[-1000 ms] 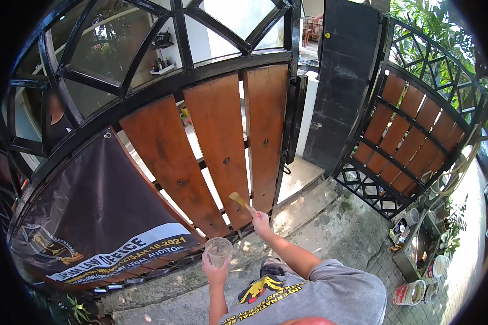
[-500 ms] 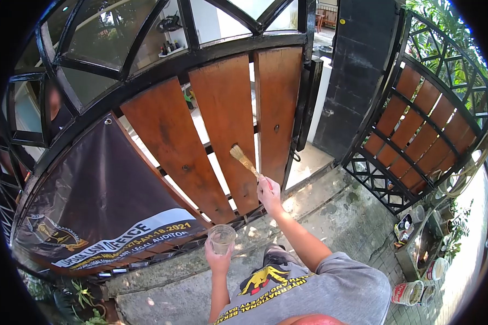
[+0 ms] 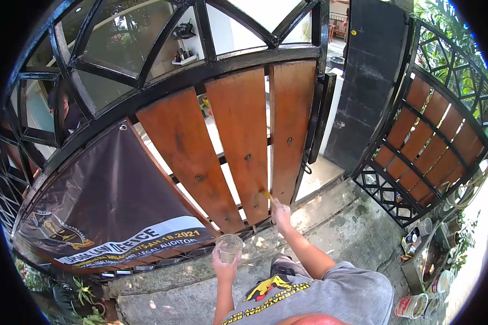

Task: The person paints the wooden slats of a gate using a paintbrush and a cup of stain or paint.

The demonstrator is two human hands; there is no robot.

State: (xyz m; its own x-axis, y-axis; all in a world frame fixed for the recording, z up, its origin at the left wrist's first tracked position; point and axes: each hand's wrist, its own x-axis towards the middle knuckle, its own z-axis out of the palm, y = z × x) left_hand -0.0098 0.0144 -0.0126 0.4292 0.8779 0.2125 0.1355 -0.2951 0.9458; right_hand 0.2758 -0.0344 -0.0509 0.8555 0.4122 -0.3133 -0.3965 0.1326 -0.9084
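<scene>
My right hand point(image 3: 280, 215) is closed around the handle of a paintbrush point(image 3: 266, 194). Its bristles are against the lower part of the middle wooden plank point(image 3: 238, 119) of the gate, near that plank's right edge. In my left hand point(image 3: 225, 266) is a clear plastic cup point(image 3: 230, 246), held upright below the planks. What the cup contains is hard to make out. The brown planks sit in a black metal frame point(image 3: 222, 64), with narrow gaps between them.
A dark banner point(image 3: 114, 195) hangs on the gate's left side. To the right stands another gate panel point(image 3: 428, 141). Plastic tubs point(image 3: 411, 306) and potted plants point(image 3: 84, 292) sit on the ground. A person point(image 3: 70, 111) is behind the gate at left.
My right hand has moved the paintbrush down the middle plank, toward its lower end. The camera view has shifted slightly. My left hand still holds the cup.
</scene>
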